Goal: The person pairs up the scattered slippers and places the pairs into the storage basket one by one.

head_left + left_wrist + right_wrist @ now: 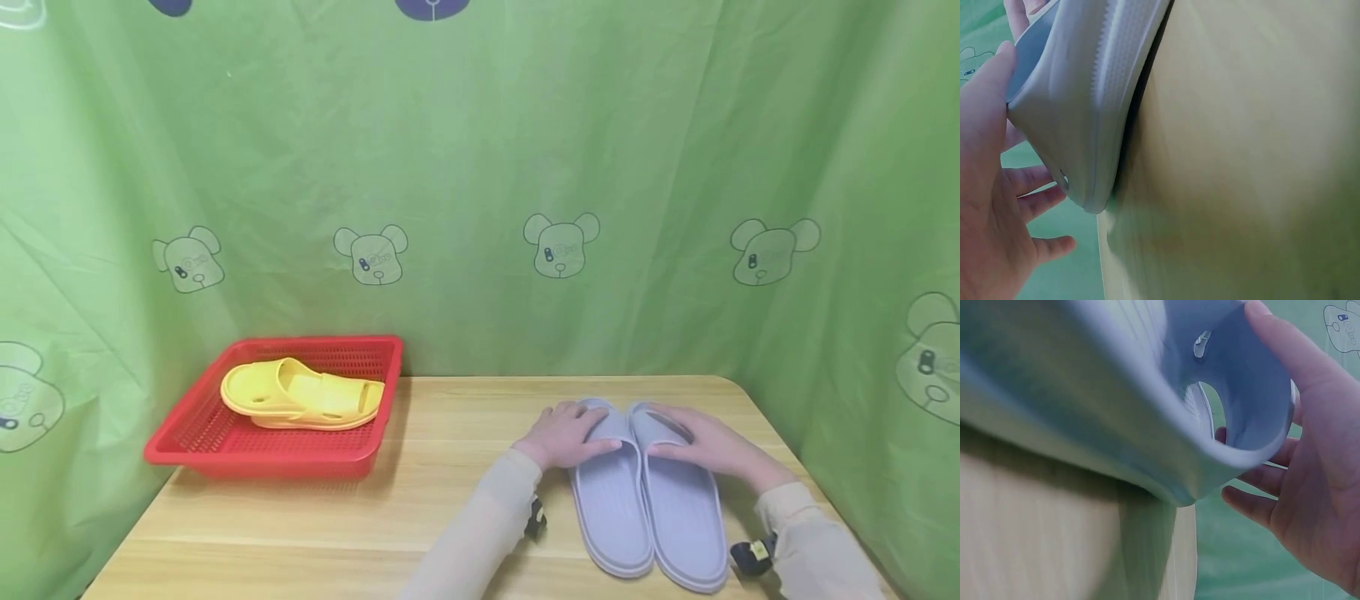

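Note:
Two grey-lavender slippers lie side by side on the wooden table, toes pointing away, inner edges touching near the toes. At the left slipper (611, 508), my left hand (566, 435) holds the upper, its thumb at the opening's edge and its fingers towards the toe. My right hand (708, 442) grips the upper of the right slipper (684, 517) in much the same way. In the left wrist view the little finger stands off from the left slipper (1094, 94). The right wrist view shows the thumb on the strap of the right slipper (1254, 394).
A red plastic basket (262, 462) stands at the table's back left, with yellow slippers (300, 396) lying in it. Bare wooden tabletop (450, 467) lies between basket and hands. Green curtain (465, 167) with bear-head prints hangs behind and on both sides.

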Demonstrator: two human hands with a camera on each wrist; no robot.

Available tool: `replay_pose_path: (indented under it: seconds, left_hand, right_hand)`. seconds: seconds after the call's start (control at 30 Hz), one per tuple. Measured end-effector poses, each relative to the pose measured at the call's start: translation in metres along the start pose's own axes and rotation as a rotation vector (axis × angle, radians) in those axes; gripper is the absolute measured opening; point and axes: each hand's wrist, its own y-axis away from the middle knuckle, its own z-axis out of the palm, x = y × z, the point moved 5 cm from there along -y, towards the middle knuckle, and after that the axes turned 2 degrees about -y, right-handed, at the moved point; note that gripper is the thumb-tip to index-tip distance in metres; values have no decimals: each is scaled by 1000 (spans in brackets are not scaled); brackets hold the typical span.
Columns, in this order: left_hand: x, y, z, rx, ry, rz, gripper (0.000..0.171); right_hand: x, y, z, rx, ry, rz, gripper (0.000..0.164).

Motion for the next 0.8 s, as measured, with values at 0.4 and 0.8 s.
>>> replay_pose_path:
  seconds: [0.4, 0.8]
  left_hand:
    - [-1, 5, -11, 75, -49, 9, 72]
    - [-10, 19, -28, 146, -42, -18, 76]
  right_hand:
    - [-5, 3, -9, 25, 17, 32, 76]
    - [-20, 3, -19, 55, 58, 16, 78]
